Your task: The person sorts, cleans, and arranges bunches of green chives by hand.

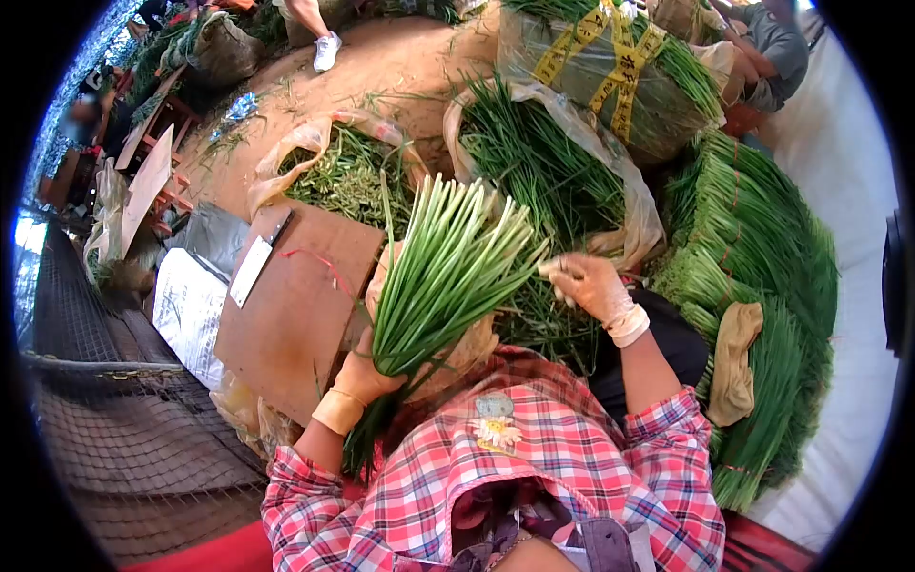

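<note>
My left hand [367, 375], in a thin glove, is wrapped round a thick bunch of Chinese chives [448, 276]. The pale stem ends fan out up and away from me, and the dark leaves hang below my fist. To the right of the bunch, my right hand [593, 289], also gloved, has its fingers curled and the fingertips pinched together beside the outermost stems. Whether a stem is between those fingertips is too small to make out.
A knife [253, 267] lies on a brown board [286, 315] at left. Plastic bags of trimmings [353, 167] and loose chives [543, 162] stand ahead. Stacked chives [762, 248] and a tan cloth [737, 367] are at right. Another person [777, 52] sits far right.
</note>
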`<state>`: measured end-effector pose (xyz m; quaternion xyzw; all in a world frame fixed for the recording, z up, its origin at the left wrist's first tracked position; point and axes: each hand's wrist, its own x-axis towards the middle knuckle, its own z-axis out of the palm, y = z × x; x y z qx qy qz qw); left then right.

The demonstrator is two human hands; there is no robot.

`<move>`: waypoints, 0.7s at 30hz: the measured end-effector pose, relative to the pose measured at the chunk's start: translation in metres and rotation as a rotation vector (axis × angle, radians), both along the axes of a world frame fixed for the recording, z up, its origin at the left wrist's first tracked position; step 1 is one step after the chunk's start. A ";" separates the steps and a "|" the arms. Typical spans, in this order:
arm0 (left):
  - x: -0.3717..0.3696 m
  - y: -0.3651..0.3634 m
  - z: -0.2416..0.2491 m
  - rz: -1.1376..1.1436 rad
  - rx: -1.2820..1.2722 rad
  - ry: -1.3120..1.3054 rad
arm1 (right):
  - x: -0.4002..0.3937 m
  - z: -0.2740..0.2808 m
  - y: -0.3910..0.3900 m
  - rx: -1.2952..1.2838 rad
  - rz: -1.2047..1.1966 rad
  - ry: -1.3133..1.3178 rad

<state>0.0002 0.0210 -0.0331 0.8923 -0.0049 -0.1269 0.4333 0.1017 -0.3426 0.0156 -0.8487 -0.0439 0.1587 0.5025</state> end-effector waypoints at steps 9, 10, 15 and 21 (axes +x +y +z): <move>0.003 -0.005 0.007 -0.027 0.032 -0.008 | 0.054 0.017 0.039 -0.203 0.022 -0.858; 0.003 -0.010 0.009 -0.015 0.133 -0.018 | 0.059 0.019 0.041 -0.290 0.103 -0.845; 0.000 -0.023 0.014 0.052 0.168 -0.023 | 0.075 0.006 0.068 -0.987 0.576 -0.382; 0.001 -0.027 0.023 -0.070 0.330 -0.055 | 0.100 0.004 0.073 -0.744 0.766 -0.112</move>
